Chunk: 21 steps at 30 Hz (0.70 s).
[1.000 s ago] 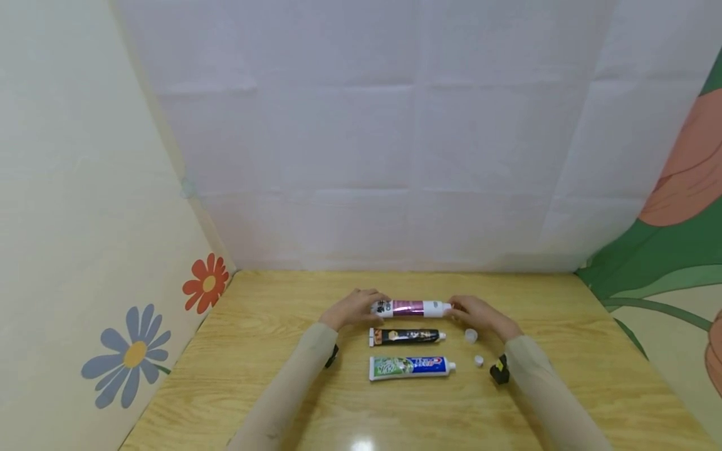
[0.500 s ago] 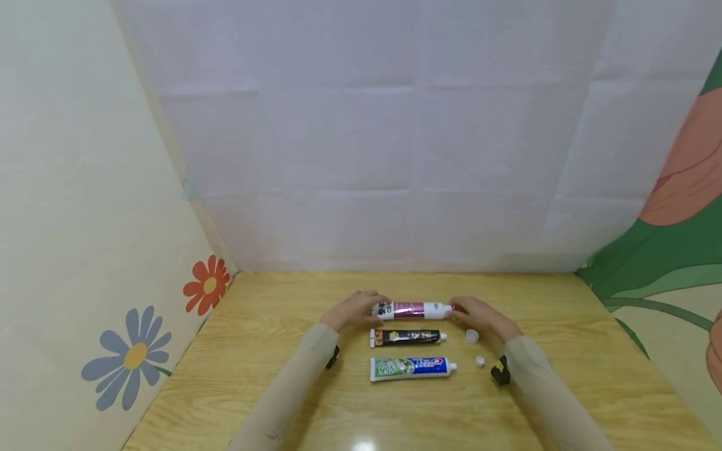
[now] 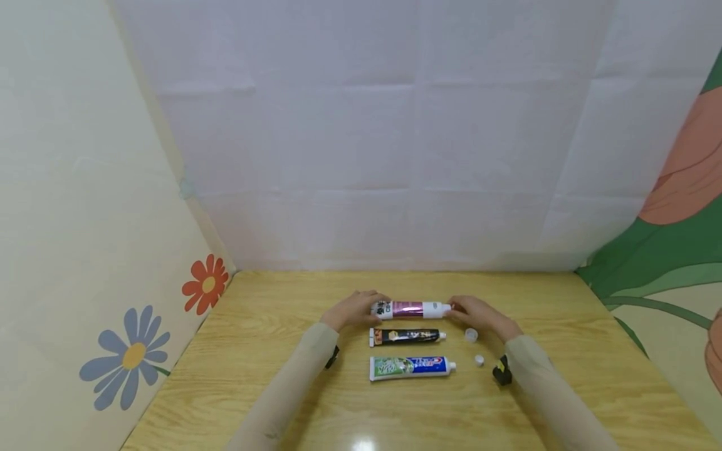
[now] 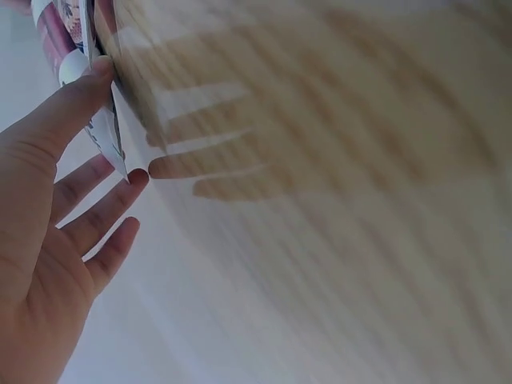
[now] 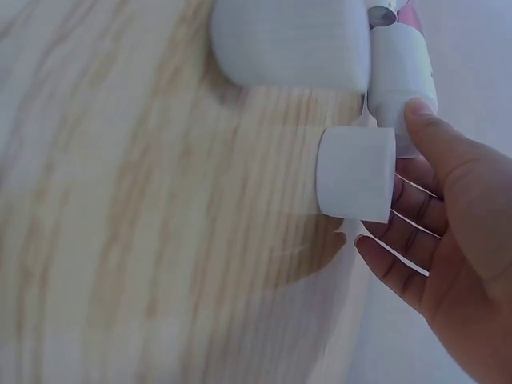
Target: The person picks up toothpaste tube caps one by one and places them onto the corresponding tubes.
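In the head view a white toothpaste tube with a shiny pink-purple band lies crosswise, farthest back of three tubes. My left hand grips its flat tail end. In the left wrist view the thumb presses one face of that end, with fingers on the other side. At the opposite end my right hand pinches the tube's white tip, thumb on one side and fingers partly hidden behind it. Nearer to me lie a black toothpaste tube and a green-and-blue toothpaste tube, both with bare nozzles pointing right.
Two loose white caps sit right of the tubes: a larger cap just below my right hand and a smaller cap nearer to me. The wooden table ends at a white cloth behind.
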Tool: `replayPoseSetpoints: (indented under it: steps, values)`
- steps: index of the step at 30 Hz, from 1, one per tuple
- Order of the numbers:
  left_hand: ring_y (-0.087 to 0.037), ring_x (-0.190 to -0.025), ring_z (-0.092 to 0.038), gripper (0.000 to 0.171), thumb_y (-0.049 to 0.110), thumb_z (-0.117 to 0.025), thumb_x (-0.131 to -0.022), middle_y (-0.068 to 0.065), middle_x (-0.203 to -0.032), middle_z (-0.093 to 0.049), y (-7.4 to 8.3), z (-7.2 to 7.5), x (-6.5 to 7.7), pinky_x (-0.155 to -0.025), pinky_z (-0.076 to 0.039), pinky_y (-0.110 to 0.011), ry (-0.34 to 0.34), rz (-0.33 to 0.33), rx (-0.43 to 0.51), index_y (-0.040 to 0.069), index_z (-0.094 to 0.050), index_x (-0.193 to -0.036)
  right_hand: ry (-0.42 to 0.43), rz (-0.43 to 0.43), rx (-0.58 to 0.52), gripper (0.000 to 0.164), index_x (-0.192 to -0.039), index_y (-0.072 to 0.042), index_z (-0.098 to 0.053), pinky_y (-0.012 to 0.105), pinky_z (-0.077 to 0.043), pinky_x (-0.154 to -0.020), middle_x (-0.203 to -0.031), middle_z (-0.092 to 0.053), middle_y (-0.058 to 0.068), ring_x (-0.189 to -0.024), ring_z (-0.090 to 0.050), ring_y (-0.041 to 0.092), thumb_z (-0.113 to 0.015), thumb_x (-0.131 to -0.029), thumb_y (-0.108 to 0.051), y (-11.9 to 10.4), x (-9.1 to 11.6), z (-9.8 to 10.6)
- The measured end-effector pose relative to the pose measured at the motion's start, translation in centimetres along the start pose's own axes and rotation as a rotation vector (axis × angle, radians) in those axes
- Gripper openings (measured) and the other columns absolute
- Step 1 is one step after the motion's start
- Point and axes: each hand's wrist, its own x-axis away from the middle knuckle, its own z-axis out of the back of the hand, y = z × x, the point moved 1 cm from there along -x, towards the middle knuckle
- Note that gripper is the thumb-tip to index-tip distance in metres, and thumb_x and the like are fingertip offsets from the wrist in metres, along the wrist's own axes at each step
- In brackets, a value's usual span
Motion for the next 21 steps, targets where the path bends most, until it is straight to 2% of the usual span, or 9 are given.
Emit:
replayPoseSetpoints:
  steps: [6, 13, 18, 21]
  values:
    - [-0.021, -0.123, -0.046, 0.060, 0.032, -0.065, -0.086, -0.003, -0.138, -0.046, 0.03, -0.08, 0.11, -0.108, -0.023, -0.053, -0.005, 0.022, 0.025, 0.025, -0.040, -0.139, -0.004, 0.021, -0.010, 0.028, -0.107, -0.008, -0.061, 0.030, -0.047, -0.070, -0.087, -0.061, -0.003, -0.076, -0.054, 0.009, -0.056, -0.092, -0.032, 0.13, -0.01, -0.06]
    - [-0.021, -0.121, -0.046, 0.060, 0.037, -0.063, -0.086, -0.003, -0.136, -0.047, 0.16, -0.30, 0.18, -0.107, -0.028, -0.049, -0.005, 0.017, 0.015, 0.025, -0.039, -0.140, -0.026, -0.005, -0.066, 0.033, -0.110, -0.009, -0.059, 0.031, -0.047, -0.071, -0.087, -0.062, -0.002, -0.077, -0.055, 0.010, -0.056, -0.091, -0.036, 0.60, 0.19, -0.22]
    - [-0.022, -0.125, -0.043, 0.060, 0.042, -0.061, -0.086, -0.004, -0.138, -0.046, 0.11, -0.41, 0.14, -0.107, -0.030, -0.046, 0.001, -0.002, -0.028, 0.023, -0.040, -0.140, -0.026, -0.054, -0.120, 0.041, -0.121, -0.010, -0.055, 0.033, -0.047, -0.071, -0.087, -0.060, 0.000, -0.077, -0.055, 0.013, -0.056, -0.091, -0.038, 0.78, 0.48, -0.10]
    - [-0.023, -0.128, -0.040, 0.060, 0.044, -0.058, -0.087, -0.004, -0.140, -0.044, 0.17, -0.45, 0.18, -0.108, -0.028, -0.045, -0.005, -0.003, -0.050, 0.023, -0.039, -0.140, -0.025, -0.054, -0.131, 0.046, -0.127, -0.010, -0.051, 0.032, -0.046, -0.069, -0.086, -0.058, 0.001, -0.077, -0.054, 0.013, -0.055, -0.091, -0.039, 0.93, 0.67, -0.06]
